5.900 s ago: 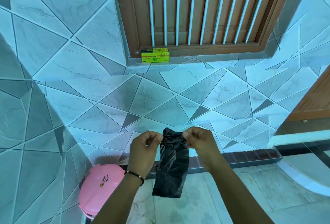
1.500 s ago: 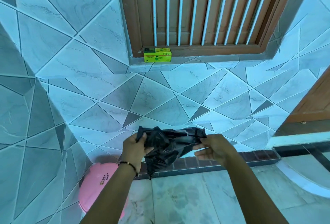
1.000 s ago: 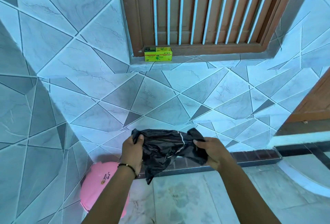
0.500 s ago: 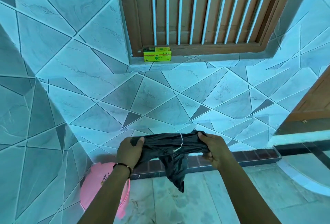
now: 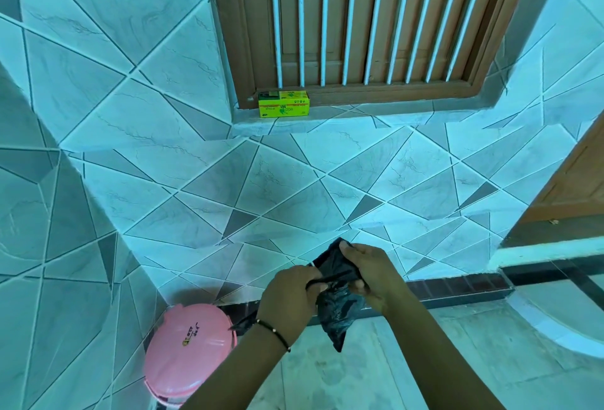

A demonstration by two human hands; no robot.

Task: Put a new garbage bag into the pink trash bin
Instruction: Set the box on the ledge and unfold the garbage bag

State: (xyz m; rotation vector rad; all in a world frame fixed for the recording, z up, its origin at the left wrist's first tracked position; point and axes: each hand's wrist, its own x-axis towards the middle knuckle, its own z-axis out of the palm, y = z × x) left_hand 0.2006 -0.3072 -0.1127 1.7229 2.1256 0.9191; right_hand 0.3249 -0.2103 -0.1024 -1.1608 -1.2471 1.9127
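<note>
I hold a crumpled black garbage bag [image 5: 338, 306] in front of me with both hands. My left hand [image 5: 289, 297] grips its left edge, and my right hand [image 5: 369, 270] pinches its top corner close beside it. The bag's loose end hangs down to a point below my hands. The pink trash bin [image 5: 188, 349] stands on the floor at the lower left, in the corner of the tiled walls, with its lid closed. My left forearm covers the bin's right edge.
A yellow-green box [image 5: 283, 104] sits on the window sill under a brown barred window [image 5: 359, 17]. A tiled wall juts out on the left. A dark brick skirting [image 5: 457, 287] runs along the wall's foot. A wooden door frame [image 5: 572, 187] is at the right.
My hands have come close together, bunching the bag's top, which was stretched wide between them half a second ago. The bag has shifted right, and my view has tilted slightly.
</note>
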